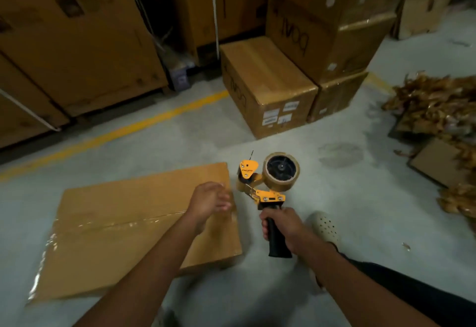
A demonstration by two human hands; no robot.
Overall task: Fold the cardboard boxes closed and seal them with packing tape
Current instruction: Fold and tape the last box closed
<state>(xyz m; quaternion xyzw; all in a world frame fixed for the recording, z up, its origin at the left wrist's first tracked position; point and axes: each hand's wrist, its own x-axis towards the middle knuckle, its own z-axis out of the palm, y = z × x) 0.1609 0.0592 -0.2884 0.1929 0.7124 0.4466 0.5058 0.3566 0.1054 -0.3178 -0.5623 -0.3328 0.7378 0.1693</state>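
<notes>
A closed brown cardboard box (123,236) lies on the floor in front of me, with a strip of clear tape along its centre seam and over its left edge. My left hand (210,201) hovers over the box's right end with loosely spread fingers, blurred, holding nothing. My right hand (282,228) grips the black handle of an orange tape dispenser (268,180), held upright just right of the box. A roll of brown packing tape sits on the dispenser.
A sealed labelled box (268,87) stands ahead, with taller stacked boxes (322,20) behind it and large cartons (67,43) at the left. A yellow floor line (128,128) runs diagonally. Crumpled tape scraps (438,105) and flat cardboard lie at right. My shoe (325,225) is near the dispenser.
</notes>
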